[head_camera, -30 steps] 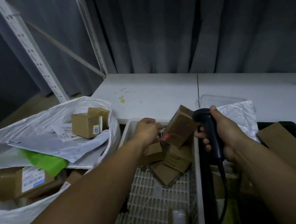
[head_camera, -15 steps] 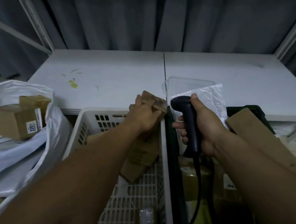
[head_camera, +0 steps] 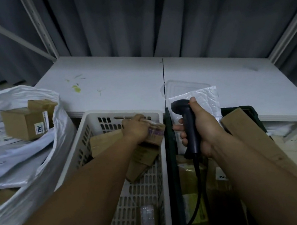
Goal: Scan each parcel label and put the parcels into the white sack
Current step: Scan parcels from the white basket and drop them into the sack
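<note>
Holding scanner [head_camera: 188, 123]; left hand [head_camera: 136, 128] seemingly clasps parcel [head_camera: 156, 133].

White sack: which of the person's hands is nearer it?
Left. The left hand grips a parcel in the basket beside the white sack; the right hand holds the scanner farther right.

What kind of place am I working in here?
Likely a warehouse parcel-sorting station: the right hand holds a corded barcode scanner, labelled cardboard boxes sit in the white sack, the left hand grips a parcel in the white crate, and metal racking stands behind.
</note>
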